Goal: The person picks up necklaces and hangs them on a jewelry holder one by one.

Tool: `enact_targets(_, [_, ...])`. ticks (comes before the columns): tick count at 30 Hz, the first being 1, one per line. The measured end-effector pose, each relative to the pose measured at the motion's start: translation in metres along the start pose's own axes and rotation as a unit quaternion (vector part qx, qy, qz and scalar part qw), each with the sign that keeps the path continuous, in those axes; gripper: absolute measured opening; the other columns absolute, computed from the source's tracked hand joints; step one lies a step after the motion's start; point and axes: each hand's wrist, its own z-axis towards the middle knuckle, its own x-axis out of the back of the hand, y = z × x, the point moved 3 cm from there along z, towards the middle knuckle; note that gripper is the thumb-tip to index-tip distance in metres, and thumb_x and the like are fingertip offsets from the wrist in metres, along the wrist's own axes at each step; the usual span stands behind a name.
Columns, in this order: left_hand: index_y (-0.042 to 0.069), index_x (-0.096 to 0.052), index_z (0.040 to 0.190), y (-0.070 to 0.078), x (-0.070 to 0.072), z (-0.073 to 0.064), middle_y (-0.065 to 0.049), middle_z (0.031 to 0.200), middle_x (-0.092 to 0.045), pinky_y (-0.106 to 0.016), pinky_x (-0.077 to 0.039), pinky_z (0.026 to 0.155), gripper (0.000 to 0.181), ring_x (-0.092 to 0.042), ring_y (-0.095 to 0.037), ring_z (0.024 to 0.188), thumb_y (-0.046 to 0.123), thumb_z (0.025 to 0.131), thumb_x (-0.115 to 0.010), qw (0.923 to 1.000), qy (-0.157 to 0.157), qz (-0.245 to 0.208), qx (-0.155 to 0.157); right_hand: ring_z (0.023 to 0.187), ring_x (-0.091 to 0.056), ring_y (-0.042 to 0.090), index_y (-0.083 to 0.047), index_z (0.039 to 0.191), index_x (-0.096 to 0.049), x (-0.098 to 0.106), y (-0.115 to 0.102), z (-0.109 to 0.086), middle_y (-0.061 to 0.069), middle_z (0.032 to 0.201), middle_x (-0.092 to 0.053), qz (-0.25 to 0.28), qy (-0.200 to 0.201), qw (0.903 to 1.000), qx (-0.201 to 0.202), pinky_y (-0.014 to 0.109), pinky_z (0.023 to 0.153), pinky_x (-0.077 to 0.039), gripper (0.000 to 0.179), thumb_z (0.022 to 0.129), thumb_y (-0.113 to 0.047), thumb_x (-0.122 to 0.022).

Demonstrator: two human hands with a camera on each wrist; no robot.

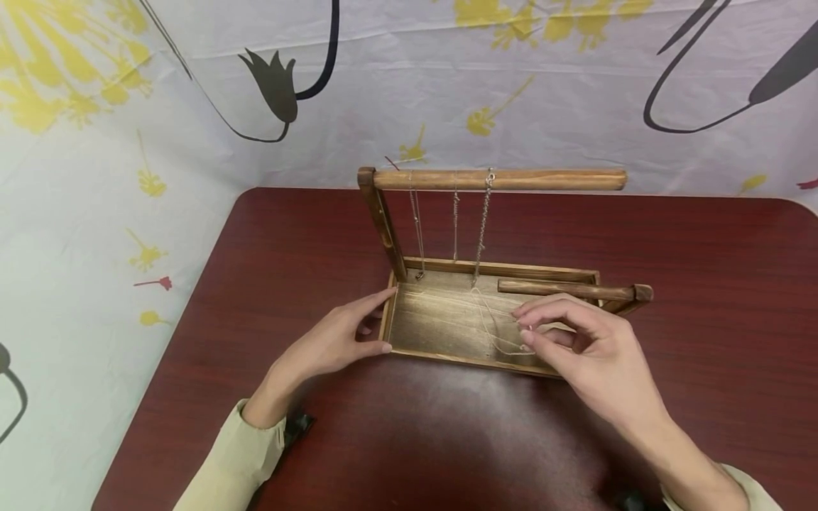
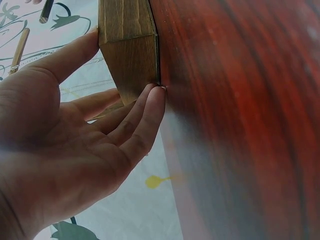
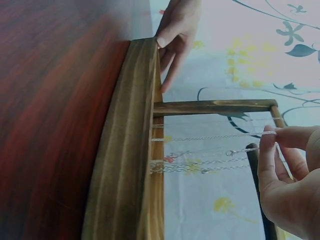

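Note:
In the head view, a wooden jewelry stand (image 1: 498,179) with a shallow tray base (image 1: 434,333) lies before me. My left hand (image 1: 332,341) touches the tray's left end, thumb at the front corner and forefinger on the rim. Its fingers are fairly straight in the left wrist view against the wooden end wall (image 2: 135,65). With thumb and forefinger, my right hand (image 1: 597,358) pinches a thin chain necklace (image 3: 215,136) above the tray's right part. Slack chain loops down over the tray floor. Several chains, one of them a thicker chain (image 1: 483,223), hang from the upper bar.
A lower wooden bar (image 1: 556,287) reaches left from a short right-hand post, close behind my right hand. The dark red table (image 1: 307,241) meets a patterned cloth (image 1: 396,85) at the back and left. A dark object (image 1: 297,426) lies beside the left sleeve.

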Motion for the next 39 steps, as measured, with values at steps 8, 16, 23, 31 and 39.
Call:
enact_targets(8, [0.020,-0.031,0.157,0.001,0.001,0.000,-0.003,0.143,-0.052,-0.028,-0.053,0.090,0.084,-0.056,-0.012,0.119,0.023,0.088,-0.078,1.0000,-0.003,-0.001,0.003,0.100,-0.068,0.021,0.005,0.098,-0.071,0.004,-0.010,0.001,0.019,0.110,-0.068,0.005,0.006,0.9999,-0.007,0.032,0.071,-0.059,0.022,0.082,0.019,-0.069])
enact_targets(16, [0.020,-0.031,0.157,0.000,0.001,0.001,-0.002,0.143,-0.052,-0.028,-0.053,0.091,0.084,-0.056,-0.012,0.119,0.022,0.088,-0.078,1.0000,-0.004,-0.001,0.001,0.102,-0.068,0.025,0.016,0.102,-0.064,0.010,-0.018,0.003,0.026,0.112,-0.065,0.122,-0.002,0.9920,0.032,0.031,0.075,-0.059,0.028,0.078,0.030,-0.061])
enact_targets(23, [0.020,-0.031,0.157,0.001,0.001,0.001,-0.002,0.143,-0.051,-0.027,-0.053,0.090,0.084,-0.057,-0.012,0.117,0.023,0.088,-0.078,1.0000,-0.006,0.004,0.000,0.105,-0.067,0.027,0.019,0.103,-0.063,0.016,-0.023,0.003,0.025,0.115,-0.066,0.135,0.010,0.9902,0.033,0.028,0.076,-0.058,0.029,0.078,0.031,-0.061])
enact_targets(31, [0.021,-0.031,0.157,0.000,0.001,0.000,-0.001,0.141,-0.053,-0.027,-0.054,0.088,0.085,-0.058,-0.011,0.115,0.024,0.088,-0.078,0.9999,-0.003,0.012,0.002,0.109,-0.064,0.029,0.019,0.105,-0.063,0.021,-0.034,0.002,0.027,0.119,-0.063,0.119,0.018,0.9917,0.046,0.027,0.075,-0.058,0.034,0.074,0.033,-0.062])
enact_targets(39, [0.021,-0.030,0.157,0.000,0.001,0.000,-0.002,0.141,-0.053,-0.027,-0.054,0.088,0.085,-0.058,-0.011,0.115,0.024,0.088,-0.078,0.9999,-0.004,0.013,0.001,0.111,-0.063,0.032,0.022,0.103,-0.061,0.027,-0.046,0.003,0.036,0.121,-0.057,0.134,0.011,0.9882,0.074,0.025,0.075,-0.057,0.034,0.072,0.035,-0.061])
